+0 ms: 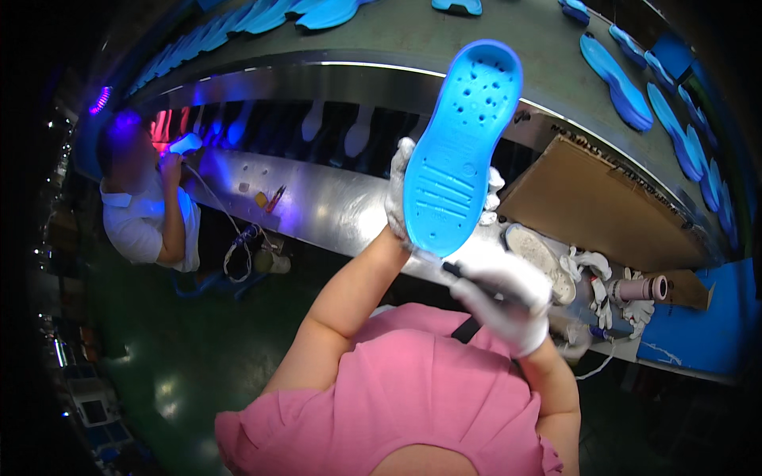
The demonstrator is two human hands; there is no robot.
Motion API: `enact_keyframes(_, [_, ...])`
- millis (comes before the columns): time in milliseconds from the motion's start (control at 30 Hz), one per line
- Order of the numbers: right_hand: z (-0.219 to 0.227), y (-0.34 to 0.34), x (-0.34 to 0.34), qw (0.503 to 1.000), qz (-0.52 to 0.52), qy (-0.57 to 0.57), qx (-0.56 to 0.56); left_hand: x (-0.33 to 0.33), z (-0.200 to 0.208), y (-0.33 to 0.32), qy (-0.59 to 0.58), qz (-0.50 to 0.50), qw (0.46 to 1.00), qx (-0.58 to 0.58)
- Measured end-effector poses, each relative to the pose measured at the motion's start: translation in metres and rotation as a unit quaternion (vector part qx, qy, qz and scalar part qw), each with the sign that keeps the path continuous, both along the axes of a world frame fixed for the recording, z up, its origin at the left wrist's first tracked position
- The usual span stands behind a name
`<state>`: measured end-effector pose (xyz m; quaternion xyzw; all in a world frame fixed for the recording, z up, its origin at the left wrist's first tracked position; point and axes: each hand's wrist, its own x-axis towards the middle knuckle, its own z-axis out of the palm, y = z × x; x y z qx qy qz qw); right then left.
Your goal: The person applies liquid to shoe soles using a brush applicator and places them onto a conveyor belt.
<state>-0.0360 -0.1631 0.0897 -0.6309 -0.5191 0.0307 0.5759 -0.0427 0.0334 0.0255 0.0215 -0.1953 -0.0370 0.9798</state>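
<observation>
A bright blue shoe sole [456, 151] is held up in front of me, its holed and ribbed face toward me. My white-gloved left hand [399, 190] grips it from behind, with fingers showing at both edges. By the sole's lower end, my white-gloved right hand [508, 305] is closed around a thin tool with a black handle [451, 270]. The hand is smeared by motion. A slim, light part of the tool reaches toward the sole's lower edge; whether it touches is too blurred to tell.
Blue soles [615, 83] lie on the dark belt [381, 36] beyond the metal bench [317, 194]. At right are a cardboard sheet [603, 206], a pale sole-shaped piece [540, 258], gloves [591, 262] and a pinkish roll [641, 289]. A co-worker [151, 214] sits left, holding a glowing device.
</observation>
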Motion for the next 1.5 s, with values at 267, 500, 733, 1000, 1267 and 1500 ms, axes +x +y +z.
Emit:
enact_keyframes(267, [0.008,-0.001,0.013,0.986,0.101,-0.118,-0.055,0.003,0.001,0.017,-0.042,-0.066,0.995,0.064])
enact_keyframes(500, [0.007,-0.005,0.026,0.969,0.107,-0.190,-0.116,-0.002,-0.016,0.036,0.133,-0.017,0.985,0.105])
enact_keyframes(733, [0.022,-0.008,0.025,0.927,0.134,-0.303,-0.176,0.005,-0.005,0.045,0.155,-0.070,0.967,0.192])
enact_keyframes(1000, [0.001,0.005,0.028,0.978,0.113,-0.132,-0.115,0.011,-0.011,0.051,0.206,-0.062,0.963,0.164])
enact_keyframes(1267, [-0.030,0.029,0.018,0.984,0.075,-0.158,-0.038,0.011,-0.003,0.054,0.080,-0.182,0.975,0.095])
enact_keyframes(1500, [-0.049,-0.021,0.024,0.955,-0.017,0.297,-0.004,-0.061,-0.088,0.065,0.219,0.045,0.952,0.210])
